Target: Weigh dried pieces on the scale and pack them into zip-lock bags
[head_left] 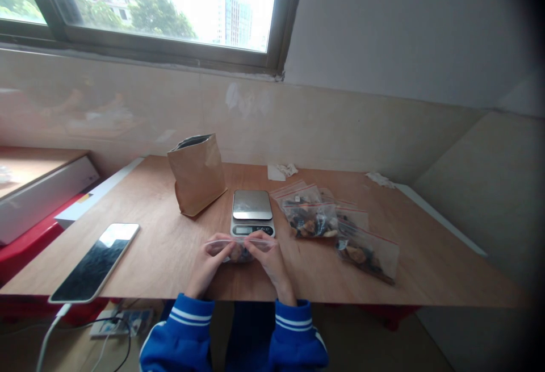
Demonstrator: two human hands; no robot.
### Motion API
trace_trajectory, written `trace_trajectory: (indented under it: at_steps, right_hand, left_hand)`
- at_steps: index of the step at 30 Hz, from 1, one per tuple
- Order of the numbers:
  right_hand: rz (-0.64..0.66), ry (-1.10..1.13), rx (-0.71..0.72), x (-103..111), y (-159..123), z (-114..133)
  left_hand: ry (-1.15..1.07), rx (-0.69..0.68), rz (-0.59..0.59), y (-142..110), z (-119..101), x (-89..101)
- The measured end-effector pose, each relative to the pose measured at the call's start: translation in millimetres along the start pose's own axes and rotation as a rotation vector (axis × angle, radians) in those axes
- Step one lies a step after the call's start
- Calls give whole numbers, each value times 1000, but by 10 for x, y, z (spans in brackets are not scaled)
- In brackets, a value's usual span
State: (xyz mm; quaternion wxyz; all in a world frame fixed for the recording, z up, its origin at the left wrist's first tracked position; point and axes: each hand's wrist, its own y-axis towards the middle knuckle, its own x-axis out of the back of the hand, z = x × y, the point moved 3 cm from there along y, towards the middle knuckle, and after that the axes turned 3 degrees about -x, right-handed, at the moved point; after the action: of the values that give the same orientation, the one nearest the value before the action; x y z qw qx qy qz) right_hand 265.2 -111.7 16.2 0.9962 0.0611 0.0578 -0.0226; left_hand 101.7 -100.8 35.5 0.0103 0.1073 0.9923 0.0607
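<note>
Plastic bag (pixel 239 254), pinched by left hand (pixel 216 251); right hand (pixel 264 250)

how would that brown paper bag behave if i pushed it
The brown paper bag stands open by itself, so its walls are probably semi-stiff, though likely to crumple if squeezed. It looks tall for its base, so a push near the top may tip it. Its contents are hidden, so I can't judge weight.

Bare wood on the desk (pixel 159 261) lay open between the phone (pixel 94 263) and the paper bag (pixel 198 176), giving a hand passage there. The scale (pixel 252 213) blocked the middle, and the overlapping filled bags (pixel 313 221) obstructed the right side.
</note>
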Motion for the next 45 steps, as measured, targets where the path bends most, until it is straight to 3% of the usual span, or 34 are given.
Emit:
trace_trajectory:
  at_steps: [12, 24, 32, 45]
  right_hand:
    - [-64, -34, 35, -2, 6, 2]
    - [-127, -104, 137, 13, 2, 28]
    - [-61, -56, 71, 8, -1, 35]
    - [24, 8, 25, -15, -1, 29]
  left_hand:
    - [-8, -10, -26, -7, 27, -13]
    - [137, -77, -204, -44, 49, 11]
    - [42, -24, -109, -30, -28, -6]
    - [108, -66, -195, -49, 86, 46]
